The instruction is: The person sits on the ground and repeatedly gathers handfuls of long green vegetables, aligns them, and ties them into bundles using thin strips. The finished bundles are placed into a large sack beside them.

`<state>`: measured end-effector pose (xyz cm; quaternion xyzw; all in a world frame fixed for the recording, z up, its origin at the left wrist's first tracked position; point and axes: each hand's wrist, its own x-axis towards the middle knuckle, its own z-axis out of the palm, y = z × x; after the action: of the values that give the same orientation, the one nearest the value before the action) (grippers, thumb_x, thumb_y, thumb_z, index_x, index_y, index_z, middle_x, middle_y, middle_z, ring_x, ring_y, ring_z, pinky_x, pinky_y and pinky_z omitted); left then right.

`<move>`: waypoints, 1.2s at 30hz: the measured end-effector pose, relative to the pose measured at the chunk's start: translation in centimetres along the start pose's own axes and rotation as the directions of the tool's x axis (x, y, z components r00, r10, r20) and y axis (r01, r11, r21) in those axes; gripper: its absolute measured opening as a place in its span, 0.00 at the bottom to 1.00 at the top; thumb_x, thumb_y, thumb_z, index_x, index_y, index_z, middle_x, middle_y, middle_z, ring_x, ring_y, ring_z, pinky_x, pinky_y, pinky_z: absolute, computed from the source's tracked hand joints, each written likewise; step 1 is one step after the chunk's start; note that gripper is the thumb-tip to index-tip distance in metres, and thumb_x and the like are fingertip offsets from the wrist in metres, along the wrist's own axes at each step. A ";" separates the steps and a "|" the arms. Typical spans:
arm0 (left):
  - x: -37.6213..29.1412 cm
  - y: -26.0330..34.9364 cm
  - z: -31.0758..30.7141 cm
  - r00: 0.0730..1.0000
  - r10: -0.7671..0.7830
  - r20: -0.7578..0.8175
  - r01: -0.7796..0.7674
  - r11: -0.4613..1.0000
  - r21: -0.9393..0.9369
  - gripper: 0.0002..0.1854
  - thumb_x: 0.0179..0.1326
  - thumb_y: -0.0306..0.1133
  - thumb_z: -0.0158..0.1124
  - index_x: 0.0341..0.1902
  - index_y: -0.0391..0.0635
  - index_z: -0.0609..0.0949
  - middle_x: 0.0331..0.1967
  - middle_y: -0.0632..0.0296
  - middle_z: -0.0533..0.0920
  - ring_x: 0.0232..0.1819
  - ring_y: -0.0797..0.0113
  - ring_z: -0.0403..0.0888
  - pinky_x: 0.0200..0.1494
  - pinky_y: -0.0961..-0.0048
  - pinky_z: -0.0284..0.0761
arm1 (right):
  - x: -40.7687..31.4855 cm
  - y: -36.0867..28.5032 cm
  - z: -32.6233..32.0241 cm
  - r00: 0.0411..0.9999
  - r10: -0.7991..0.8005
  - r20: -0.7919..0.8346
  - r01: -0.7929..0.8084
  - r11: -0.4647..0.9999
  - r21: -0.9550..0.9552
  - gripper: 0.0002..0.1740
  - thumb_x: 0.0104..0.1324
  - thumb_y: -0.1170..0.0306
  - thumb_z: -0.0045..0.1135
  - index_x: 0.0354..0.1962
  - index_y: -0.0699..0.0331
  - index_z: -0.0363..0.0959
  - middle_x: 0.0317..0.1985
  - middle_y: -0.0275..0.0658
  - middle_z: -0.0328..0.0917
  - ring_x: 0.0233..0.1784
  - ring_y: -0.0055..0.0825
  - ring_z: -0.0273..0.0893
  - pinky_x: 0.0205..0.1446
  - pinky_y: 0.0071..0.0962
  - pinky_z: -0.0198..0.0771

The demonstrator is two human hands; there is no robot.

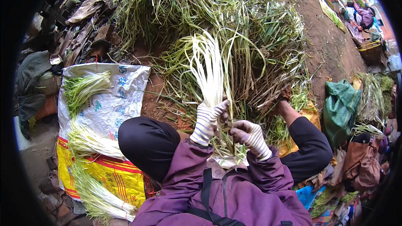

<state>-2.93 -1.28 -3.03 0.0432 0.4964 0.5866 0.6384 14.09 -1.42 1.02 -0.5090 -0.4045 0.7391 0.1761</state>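
My left hand (209,119), in a striped work glove, grips a thick bunch of pale blanched chives (208,78), their leaf ends fanning away from me. Beside it, my right hand (248,136), also gloved, pinches the lower end of a single yellowish stalk (230,100) that stands against the left thumb. Just past both hands spreads a large heap of uncleaned stalks (245,53), green and brown, with leaves tangled together. Loose trimmings (220,147) lie below my hands, between my legs.
At left, sorted bundles (91,139) rest on a printed woven sack (125,100). A green sack (340,110) and more greens (370,100) are on the right. Bare earth (329,44) runs toward another person (364,15) at the far right. Debris (84,37) lines the upper left.
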 end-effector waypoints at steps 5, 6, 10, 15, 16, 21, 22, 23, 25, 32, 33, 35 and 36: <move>-0.4 -0.2 0.1 0.996 0.084 0.022 -0.085 0.993 0.082 0.12 0.54 0.23 0.68 0.43 0.38 0.79 0.25 0.65 0.80 0.18 0.78 0.73 0.20 0.83 0.67 | 1.2 -0.3 0.5 0.983 -0.165 -0.085 0.158 0.984 -0.084 0.14 0.65 0.68 0.58 0.44 0.70 0.76 0.33 0.33 0.80 0.33 0.14 0.74 0.37 0.17 0.71; -0.4 -0.5 0.0 0.996 0.088 0.034 -0.091 0.988 0.123 0.12 0.54 0.23 0.68 0.43 0.38 0.80 0.26 0.67 0.80 0.19 0.78 0.74 0.21 0.82 0.68 | 1.6 -1.2 0.7 0.951 -0.298 -0.080 0.277 0.939 -0.203 0.14 0.64 0.66 0.59 0.43 0.68 0.77 0.33 0.36 0.81 0.35 0.17 0.77 0.39 0.19 0.73; -1.2 -0.6 0.9 0.992 0.124 -0.018 -0.119 0.981 0.155 0.07 0.54 0.27 0.69 0.35 0.38 0.82 0.23 0.68 0.80 0.21 0.78 0.76 0.23 0.83 0.69 | 3.6 -0.6 0.2 0.897 -0.440 -0.040 0.391 0.833 -0.391 0.14 0.64 0.63 0.59 0.40 0.65 0.79 0.32 0.41 0.82 0.33 0.25 0.79 0.39 0.25 0.74; -1.2 -2.1 3.1 0.991 0.124 0.054 -0.134 0.961 0.241 0.16 0.56 0.29 0.68 0.47 0.40 0.79 0.24 0.68 0.77 0.17 0.80 0.70 0.19 0.84 0.65 | 3.9 2.2 -2.0 0.897 -0.407 -0.174 0.360 0.899 -0.247 0.10 0.60 0.67 0.55 0.33 0.65 0.78 0.23 0.37 0.80 0.26 0.18 0.73 0.33 0.24 0.71; -1.0 -2.6 2.9 0.988 0.133 0.073 -0.146 0.960 0.240 0.19 0.56 0.29 0.69 0.51 0.40 0.78 0.25 0.68 0.77 0.17 0.80 0.70 0.19 0.84 0.65 | 3.4 2.2 -2.3 0.912 -0.368 -0.180 0.322 0.916 -0.240 0.10 0.60 0.67 0.55 0.33 0.65 0.79 0.23 0.36 0.79 0.25 0.17 0.72 0.32 0.24 0.70; -0.9 -3.3 2.2 0.992 0.124 -0.005 -0.119 0.964 0.236 0.09 0.55 0.24 0.67 0.39 0.38 0.79 0.20 0.69 0.76 0.16 0.80 0.70 0.19 0.84 0.65 | 2.9 2.3 -1.7 0.851 -0.477 -0.218 0.442 0.876 -0.191 0.11 0.59 0.65 0.55 0.30 0.65 0.79 0.21 0.42 0.78 0.23 0.24 0.74 0.31 0.28 0.71; -1.5 -2.6 2.6 0.989 0.147 0.018 -0.147 0.956 0.254 0.07 0.55 0.24 0.67 0.36 0.38 0.80 0.20 0.69 0.76 0.17 0.80 0.70 0.19 0.84 0.65 | 3.3 2.8 -1.7 0.788 -0.568 -0.239 0.522 0.821 -0.232 0.11 0.59 0.65 0.56 0.31 0.66 0.79 0.25 0.44 0.79 0.26 0.25 0.76 0.34 0.28 0.72; -2.5 -1.7 3.4 0.982 0.186 0.021 -0.185 0.943 0.276 0.05 0.55 0.23 0.66 0.34 0.39 0.80 0.20 0.69 0.76 0.18 0.80 0.71 0.20 0.83 0.65 | 3.2 2.4 -1.6 0.835 -0.497 -0.237 0.419 0.853 -0.313 0.12 0.59 0.64 0.58 0.34 0.65 0.79 0.28 0.43 0.80 0.29 0.28 0.78 0.37 0.28 0.73; -1.6 -2.5 2.0 0.967 0.254 0.016 -0.248 0.926 0.285 0.06 0.54 0.26 0.68 0.33 0.40 0.80 0.20 0.69 0.76 0.18 0.80 0.71 0.20 0.83 0.65 | 3.7 3.0 -1.1 0.832 -0.463 -0.305 0.354 0.867 -0.350 0.12 0.59 0.63 0.57 0.33 0.63 0.79 0.28 0.43 0.80 0.31 0.34 0.80 0.37 0.31 0.73; -3.9 1.4 2.5 0.945 0.327 -0.009 -0.325 0.942 0.087 0.17 0.55 0.21 0.65 0.49 0.37 0.76 0.24 0.63 0.78 0.18 0.76 0.72 0.19 0.82 0.65 | 6.4 8.5 -5.1 0.942 -0.061 -0.330 -0.270 0.446 -0.853 0.20 0.58 0.53 0.53 0.32 0.61 0.78 0.31 0.51 0.79 0.36 0.48 0.78 0.41 0.43 0.72; -3.7 1.9 2.2 0.936 0.349 -0.035 -0.348 0.937 0.026 0.18 0.55 0.20 0.65 0.50 0.36 0.75 0.22 0.61 0.78 0.16 0.76 0.73 0.17 0.81 0.65 | 6.0 8.3 -5.9 0.917 0.029 -0.397 -0.374 0.404 -0.835 0.20 0.58 0.52 0.53 0.33 0.60 0.79 0.34 0.50 0.80 0.40 0.47 0.79 0.44 0.42 0.72; -3.8 2.6 1.8 0.936 0.351 -0.022 -0.351 0.936 0.007 0.19 0.54 0.20 0.66 0.50 0.37 0.75 0.24 0.59 0.80 0.16 0.74 0.73 0.16 0.81 0.65 | 6.0 8.4 -7.9 0.922 0.033 -0.387 -0.382 0.259 -0.887 0.21 0.58 0.50 0.53 0.34 0.59 0.80 0.35 0.48 0.81 0.41 0.46 0.79 0.45 0.41 0.73; -3.6 2.7 1.5 0.940 0.340 -0.021 -0.339 0.940 0.036 0.18 0.56 0.22 0.65 0.51 0.37 0.75 0.26 0.60 0.79 0.17 0.75 0.73 0.17 0.81 0.65 | 4.9 5.5 -7.1 0.921 -0.019 -0.389 -0.366 0.295 -0.883 0.20 0.60 0.51 0.53 0.35 0.59 0.80 0.35 0.46 0.81 0.39 0.41 0.80 0.45 0.38 0.73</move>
<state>-3.15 -2.52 1.55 0.1305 0.4993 0.6804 0.5203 19.25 1.50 -7.31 -0.6702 -0.6648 0.2812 -0.1729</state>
